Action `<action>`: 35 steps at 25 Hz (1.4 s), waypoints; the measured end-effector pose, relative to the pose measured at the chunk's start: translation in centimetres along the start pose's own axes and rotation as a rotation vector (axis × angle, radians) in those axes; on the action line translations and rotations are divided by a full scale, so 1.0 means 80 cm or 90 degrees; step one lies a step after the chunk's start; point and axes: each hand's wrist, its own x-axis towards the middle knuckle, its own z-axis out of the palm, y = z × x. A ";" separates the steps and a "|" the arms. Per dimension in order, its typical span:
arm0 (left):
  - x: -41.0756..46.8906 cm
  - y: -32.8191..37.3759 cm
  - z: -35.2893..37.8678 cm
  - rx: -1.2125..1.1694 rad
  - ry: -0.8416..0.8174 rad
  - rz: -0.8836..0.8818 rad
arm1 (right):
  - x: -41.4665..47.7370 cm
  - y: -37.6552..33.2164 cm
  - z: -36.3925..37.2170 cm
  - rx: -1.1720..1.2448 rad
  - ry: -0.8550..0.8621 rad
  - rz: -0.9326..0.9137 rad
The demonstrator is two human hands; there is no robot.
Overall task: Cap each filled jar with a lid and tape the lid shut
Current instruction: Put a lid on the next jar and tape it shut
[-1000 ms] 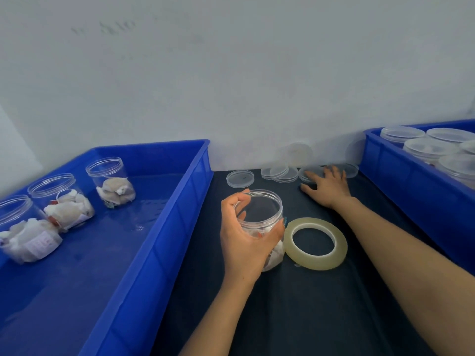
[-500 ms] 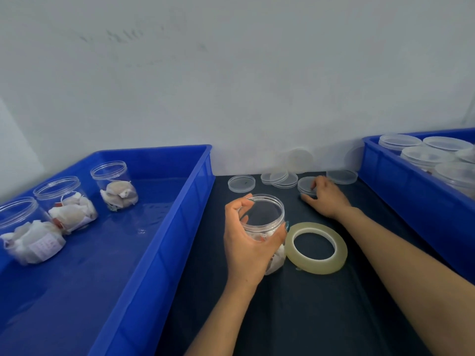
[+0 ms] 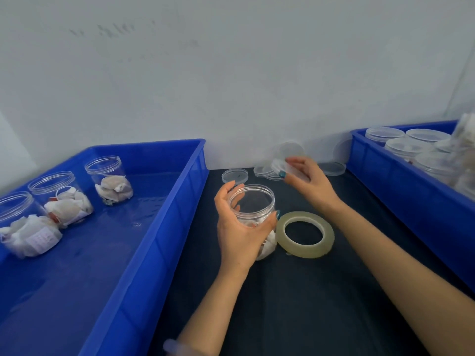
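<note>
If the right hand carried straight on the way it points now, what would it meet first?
The right hand, pinching a clear lid, points back and left. First in its line seems the pile of loose lids on the dark mat, then the wall; depth is hard to judge.

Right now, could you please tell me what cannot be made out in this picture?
Head view:
The lid in the right hand is motion-blurred, so its rim is unclear.
The left hand covers the lower half of the jar it grips, hiding most contents.
The jars in the right bin are cut off by the frame edge.
The label on the nearest jar in the left bin is too small to read.
</note>
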 end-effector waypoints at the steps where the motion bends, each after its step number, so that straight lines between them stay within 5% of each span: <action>1: -0.001 0.001 -0.001 0.006 -0.002 -0.009 | -0.010 -0.027 0.005 0.009 -0.021 -0.057; 5: 0.000 0.003 -0.002 0.008 0.005 -0.067 | -0.051 -0.078 0.039 -0.109 -0.164 -0.202; 8: 0.000 0.000 -0.002 0.004 0.008 -0.053 | -0.068 -0.071 0.058 -0.225 -0.179 -0.204; 13: -0.001 -0.006 -0.003 -0.065 0.008 -0.051 | -0.069 -0.058 0.061 -0.128 -0.157 -0.148; 19: 0.005 -0.002 -0.002 -0.030 0.000 -0.021 | -0.090 -0.020 0.078 0.232 -0.160 -0.071; 24: 0.012 -0.002 -0.013 0.009 -0.015 -0.017 | -0.087 0.007 0.070 0.191 -0.275 -0.010; 35: 0.003 0.031 -0.003 0.251 0.040 -0.052 | -0.106 -0.005 0.098 -0.053 -0.073 -0.015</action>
